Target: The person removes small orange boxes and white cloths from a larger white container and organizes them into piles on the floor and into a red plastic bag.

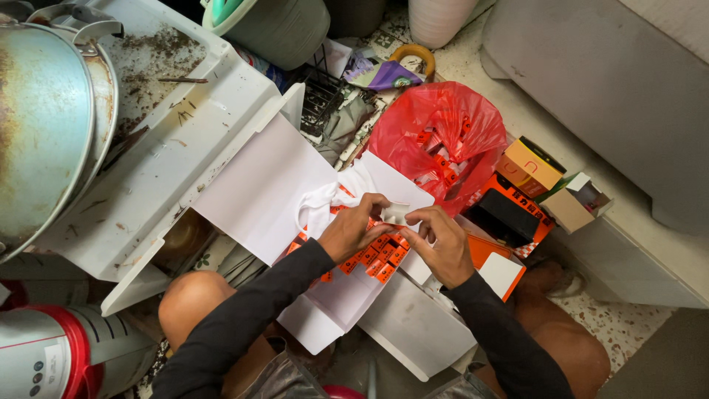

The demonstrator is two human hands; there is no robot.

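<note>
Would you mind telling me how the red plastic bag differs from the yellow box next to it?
The red plastic bag is soft, crumpled and see-through, while the yellow box is stiff, square-edged and opaque. The bag lies open with small orange packets showing inside; the box looks shut. The bag is clearly the bigger of the two. Both sit on the floor, beyond the hands.

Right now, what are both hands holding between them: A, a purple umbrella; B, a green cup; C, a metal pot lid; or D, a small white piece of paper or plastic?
D: the left hand and right hand pinch a small white piece over the small orange boxes.
</note>
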